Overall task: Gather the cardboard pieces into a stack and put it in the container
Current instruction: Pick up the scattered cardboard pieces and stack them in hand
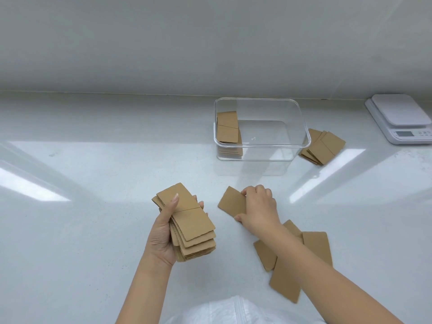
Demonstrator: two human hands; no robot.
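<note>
My left hand (163, 232) holds a fanned stack of brown cardboard pieces (194, 228) above the white counter, thumb pressed on top. To its right, my right hand (258, 208) grips the edge of a single cardboard piece (231, 203) that lies on or just above the counter. Several loose cardboard pieces (284, 277) lie under my right forearm, partly hidden by it. The clear plastic container (301, 127) stands farther back with a small cardboard stack (228, 130) in its left end. Another cardboard pile (323, 147) rests on the counter right of the container.
A white kitchen scale (402, 120) sits at the far right by the wall. The white counter (93, 206) runs back to a grey wall. White clothing (233, 309) shows at the bottom edge.
</note>
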